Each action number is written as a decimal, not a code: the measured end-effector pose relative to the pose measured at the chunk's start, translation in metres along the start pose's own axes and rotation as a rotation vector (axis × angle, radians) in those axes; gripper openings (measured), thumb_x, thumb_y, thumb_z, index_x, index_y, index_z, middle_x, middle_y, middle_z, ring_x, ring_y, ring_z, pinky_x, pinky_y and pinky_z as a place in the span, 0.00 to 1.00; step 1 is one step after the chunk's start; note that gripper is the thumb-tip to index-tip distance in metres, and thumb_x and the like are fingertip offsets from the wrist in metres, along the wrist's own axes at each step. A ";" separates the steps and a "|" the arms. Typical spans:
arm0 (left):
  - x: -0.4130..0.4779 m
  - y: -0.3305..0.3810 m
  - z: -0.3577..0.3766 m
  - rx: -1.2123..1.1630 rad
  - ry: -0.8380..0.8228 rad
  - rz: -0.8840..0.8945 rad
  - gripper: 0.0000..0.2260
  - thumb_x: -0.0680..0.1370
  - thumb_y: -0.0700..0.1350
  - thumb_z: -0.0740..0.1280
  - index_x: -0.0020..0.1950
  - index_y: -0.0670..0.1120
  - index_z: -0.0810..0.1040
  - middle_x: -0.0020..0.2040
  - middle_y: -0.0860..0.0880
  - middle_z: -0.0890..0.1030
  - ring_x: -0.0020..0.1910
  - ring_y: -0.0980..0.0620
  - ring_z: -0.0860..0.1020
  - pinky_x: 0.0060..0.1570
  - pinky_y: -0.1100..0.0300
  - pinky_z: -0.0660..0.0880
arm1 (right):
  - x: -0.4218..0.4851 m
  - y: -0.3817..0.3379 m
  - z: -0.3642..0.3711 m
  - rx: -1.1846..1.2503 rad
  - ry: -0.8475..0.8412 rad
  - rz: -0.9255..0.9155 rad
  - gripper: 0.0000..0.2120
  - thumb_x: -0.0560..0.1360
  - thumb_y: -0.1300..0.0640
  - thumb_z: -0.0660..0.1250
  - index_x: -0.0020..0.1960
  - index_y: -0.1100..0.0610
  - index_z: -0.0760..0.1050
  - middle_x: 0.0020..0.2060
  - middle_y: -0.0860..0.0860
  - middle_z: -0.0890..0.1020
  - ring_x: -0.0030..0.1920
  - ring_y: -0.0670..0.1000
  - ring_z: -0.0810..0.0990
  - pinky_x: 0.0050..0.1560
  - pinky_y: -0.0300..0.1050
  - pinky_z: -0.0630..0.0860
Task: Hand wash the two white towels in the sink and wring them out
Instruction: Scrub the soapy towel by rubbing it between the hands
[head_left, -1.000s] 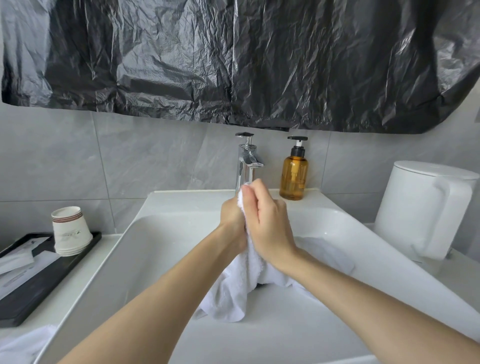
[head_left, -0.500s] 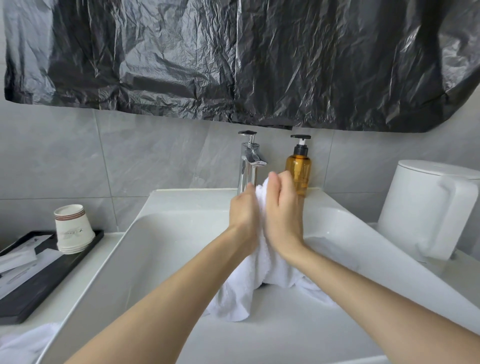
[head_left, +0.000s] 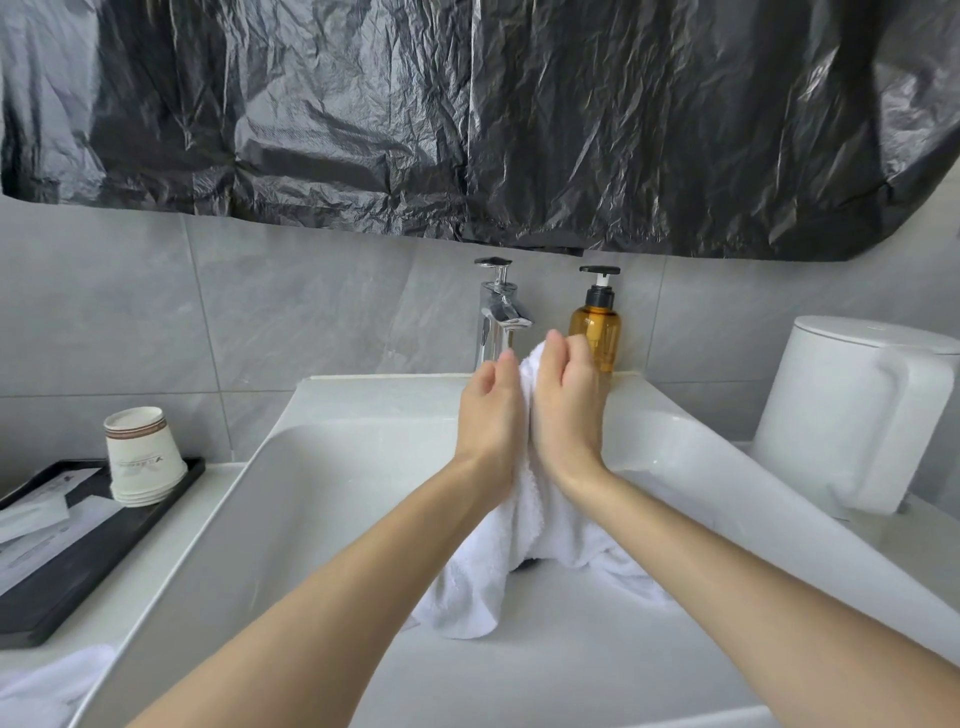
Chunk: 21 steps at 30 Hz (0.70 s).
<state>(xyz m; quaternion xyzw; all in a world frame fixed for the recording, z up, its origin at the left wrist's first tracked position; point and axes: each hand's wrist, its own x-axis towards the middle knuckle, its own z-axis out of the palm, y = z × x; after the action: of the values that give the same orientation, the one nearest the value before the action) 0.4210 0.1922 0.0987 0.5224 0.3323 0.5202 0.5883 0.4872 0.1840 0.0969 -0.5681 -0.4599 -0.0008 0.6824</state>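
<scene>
Grey wall tiles (head_left: 291, 322) stand behind a smooth white sink (head_left: 363, 397). Over the sink hangs a fluffy white towel (head_left: 514, 551), bunched up, with its bottom end lying in the bowl. The left hand (head_left: 491, 415) and the right hand (head_left: 566, 402) squeeze the top of the towel between them, palms facing, fingers bent round it. Just behind the hands are a shiny metal tap (head_left: 498, 317) and a brown soap bottle (head_left: 596, 332) with a black pump. A round white jug (head_left: 841, 415) with a big handle sits on the right. On the left, stacked paper cups (head_left: 143, 457) stand on a flat black tray (head_left: 78, 577). A second towel (head_left: 52, 686) lies at the bottom left corner. Crinkly black plastic (head_left: 467, 130) hangs above.
</scene>
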 end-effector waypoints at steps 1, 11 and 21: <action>0.001 0.000 -0.002 0.008 0.002 0.009 0.14 0.84 0.50 0.58 0.42 0.45 0.70 0.34 0.48 0.73 0.35 0.52 0.72 0.35 0.61 0.70 | -0.010 0.001 -0.001 -0.021 -0.047 -0.098 0.16 0.83 0.54 0.56 0.36 0.49 0.60 0.28 0.43 0.73 0.30 0.43 0.69 0.35 0.45 0.62; 0.007 -0.002 -0.007 0.005 -0.022 0.017 0.13 0.84 0.48 0.59 0.40 0.46 0.71 0.33 0.47 0.72 0.35 0.51 0.72 0.32 0.64 0.70 | -0.025 0.001 -0.004 -0.017 -0.119 -0.194 0.14 0.83 0.56 0.56 0.38 0.52 0.62 0.26 0.43 0.72 0.29 0.41 0.70 0.31 0.41 0.63; 0.009 -0.001 -0.006 -0.039 0.044 -0.006 0.13 0.84 0.48 0.59 0.41 0.46 0.71 0.33 0.48 0.73 0.34 0.51 0.71 0.33 0.60 0.68 | -0.005 -0.002 0.004 -0.020 -0.118 -0.140 0.16 0.83 0.56 0.55 0.36 0.49 0.61 0.27 0.43 0.73 0.31 0.42 0.70 0.34 0.40 0.62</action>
<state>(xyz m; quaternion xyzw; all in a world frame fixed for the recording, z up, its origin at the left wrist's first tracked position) 0.4177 0.2022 0.0979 0.4981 0.3364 0.5364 0.5924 0.4806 0.1837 0.0945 -0.5403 -0.5378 -0.0197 0.6469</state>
